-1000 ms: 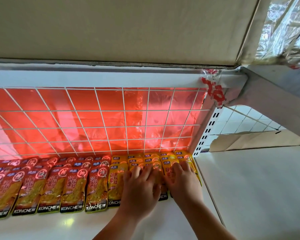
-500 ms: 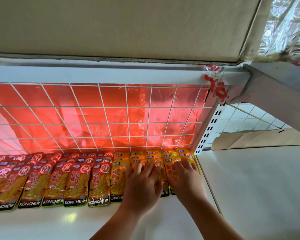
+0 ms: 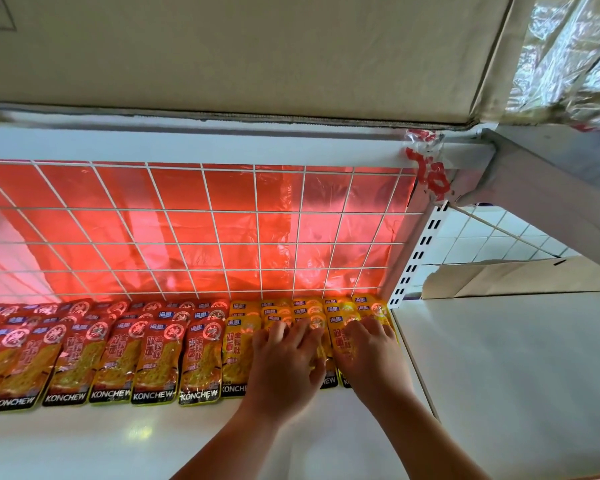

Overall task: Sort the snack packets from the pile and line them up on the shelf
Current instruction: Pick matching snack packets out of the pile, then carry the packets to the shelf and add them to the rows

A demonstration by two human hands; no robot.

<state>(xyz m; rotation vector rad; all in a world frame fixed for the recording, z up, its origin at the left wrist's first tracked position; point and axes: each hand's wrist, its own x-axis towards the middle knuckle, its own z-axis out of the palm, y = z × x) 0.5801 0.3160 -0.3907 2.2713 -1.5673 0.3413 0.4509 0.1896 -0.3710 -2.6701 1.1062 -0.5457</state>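
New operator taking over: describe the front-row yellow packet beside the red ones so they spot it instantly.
Under the white wire grid backed with red film, rows of packets cover the shelf, red at left, yellow at right. The yellow packet lies in the front row just left of the left hand. It is that row's only yellow packet next to a red packet.

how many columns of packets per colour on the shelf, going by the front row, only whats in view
red packets: 6 columns, the leftmost cut off by the picture edge
yellow packets: 5 columns, the front ones partly covered
total: 11 columns
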